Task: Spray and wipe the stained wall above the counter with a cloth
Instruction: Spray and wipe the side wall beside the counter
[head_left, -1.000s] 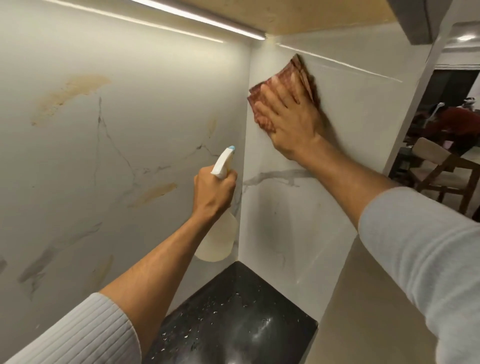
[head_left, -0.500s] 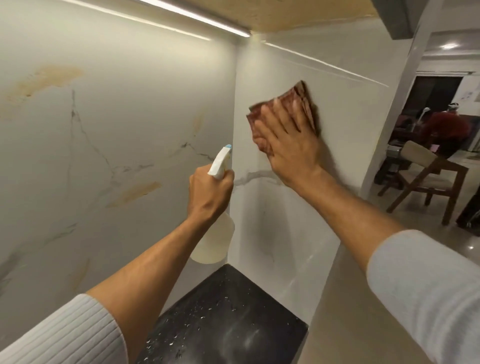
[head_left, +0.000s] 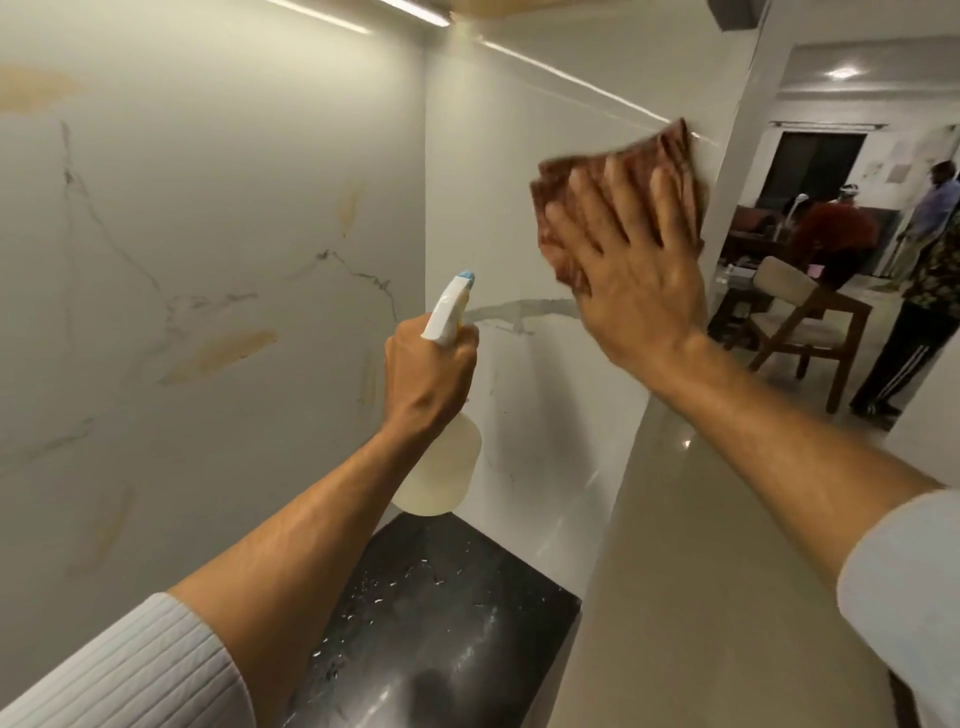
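Fingers (head_left: 621, 208) of the right hand (head_left: 639, 296), straight, press the cloth (head_left: 561, 218) to the wall (head_left: 519, 130); left hand (head_left: 426, 374) grips the spray bottle (head_left: 441, 478).

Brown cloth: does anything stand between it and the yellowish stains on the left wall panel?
Only the left hand gripping the spray bottle, held before the corner between the brown cloth under the right hand and the stains. Nothing visible sits on the wall itself.
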